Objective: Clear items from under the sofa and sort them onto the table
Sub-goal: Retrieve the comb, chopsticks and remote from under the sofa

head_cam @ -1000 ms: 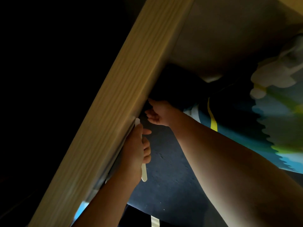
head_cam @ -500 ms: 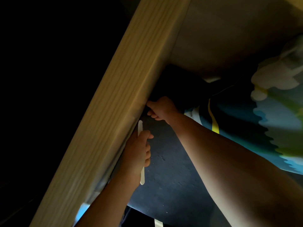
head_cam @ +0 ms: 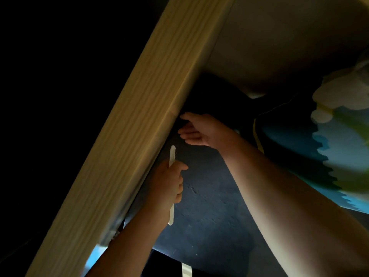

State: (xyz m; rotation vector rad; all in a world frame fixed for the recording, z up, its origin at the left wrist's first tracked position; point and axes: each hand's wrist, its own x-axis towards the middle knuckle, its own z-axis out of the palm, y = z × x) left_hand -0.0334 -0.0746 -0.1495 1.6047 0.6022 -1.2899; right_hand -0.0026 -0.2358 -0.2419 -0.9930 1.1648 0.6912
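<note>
My left hand (head_cam: 167, 184) grips a white comb (head_cam: 172, 154) round its middle. The toothed end sticks up above my thumb and the handle end pokes out below my fist. The comb is close beside the sofa's wooden rail (head_cam: 129, 146), just above the floor. My right hand (head_cam: 199, 129) reaches farther in, at the dark gap under the rail, with its fingers stretched out and holding nothing. What lies in that gap is hidden in shadow.
The pale wooden rail runs diagonally from bottom left to top centre. A dark blue mat (head_cam: 209, 206) covers the floor under my arms. A colourful patterned play mat (head_cam: 339, 146) lies on the right. Everything left of the rail is black.
My left hand has drawn the comb a little back from the rail, so its toothed end shows. My right hand's curled fingers have straightened at the gap.
</note>
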